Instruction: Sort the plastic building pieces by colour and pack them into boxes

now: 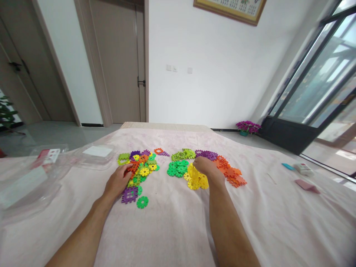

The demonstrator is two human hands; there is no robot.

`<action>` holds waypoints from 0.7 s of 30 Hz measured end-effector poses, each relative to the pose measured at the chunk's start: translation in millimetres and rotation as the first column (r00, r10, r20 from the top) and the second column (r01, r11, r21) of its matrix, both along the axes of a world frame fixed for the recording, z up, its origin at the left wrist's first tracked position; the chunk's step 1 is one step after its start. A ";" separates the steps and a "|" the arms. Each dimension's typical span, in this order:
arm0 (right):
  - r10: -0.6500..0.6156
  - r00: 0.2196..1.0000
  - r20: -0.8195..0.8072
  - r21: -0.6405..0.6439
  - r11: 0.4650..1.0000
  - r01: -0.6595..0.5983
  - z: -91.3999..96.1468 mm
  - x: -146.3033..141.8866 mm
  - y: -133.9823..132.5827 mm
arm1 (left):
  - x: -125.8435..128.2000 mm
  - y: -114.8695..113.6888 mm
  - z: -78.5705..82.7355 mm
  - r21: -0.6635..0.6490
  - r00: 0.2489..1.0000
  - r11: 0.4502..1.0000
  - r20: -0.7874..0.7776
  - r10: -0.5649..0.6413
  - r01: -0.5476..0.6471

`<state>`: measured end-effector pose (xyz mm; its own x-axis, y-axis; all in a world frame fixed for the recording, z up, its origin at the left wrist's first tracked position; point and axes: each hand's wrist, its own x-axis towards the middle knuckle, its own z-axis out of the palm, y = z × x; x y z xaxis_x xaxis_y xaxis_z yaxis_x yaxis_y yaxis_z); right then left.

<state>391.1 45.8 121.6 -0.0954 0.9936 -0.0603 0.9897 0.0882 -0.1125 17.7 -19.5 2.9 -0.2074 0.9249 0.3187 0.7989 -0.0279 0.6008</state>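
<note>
- We see the left hand [118, 181] at a mixed pile [144, 171] of plastic pieces on the cloth-covered desk [155, 237], fingers bent against orange ones; whether they grip any, we cannot tell.
- The right hand [204, 165] curls over the yellow pieces [198, 182], its fingertips hidden from us, so we cannot tell what, if anything, it grasps.
- That hand and its wrist block part of our view toward the purple pieces [207, 154] and orange pieces [232, 173]; the green pieces [178, 168] and light-green pieces [183, 154] lie to its left.
- The framed picture [235, 5] is cut off above, its small characters unreadable to us; so is the red-and-white label [48, 155] amid clear packaging [51, 193] at left.
- At right we find a blue object [288, 167], a white box-like item [303, 169] and a pink scrap [307, 186], details indistinct.
- Beyond the desk stand purple flowers [248, 127], near a glass door [311, 89].
</note>
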 end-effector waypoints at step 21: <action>0.412 0.910 -0.046 0.315 0.870 -0.379 -83.2 -150.6 -26.7 | 4.8 -3.3 5.2 0.029 1.000 1.000 -0.015 0.002 -0.002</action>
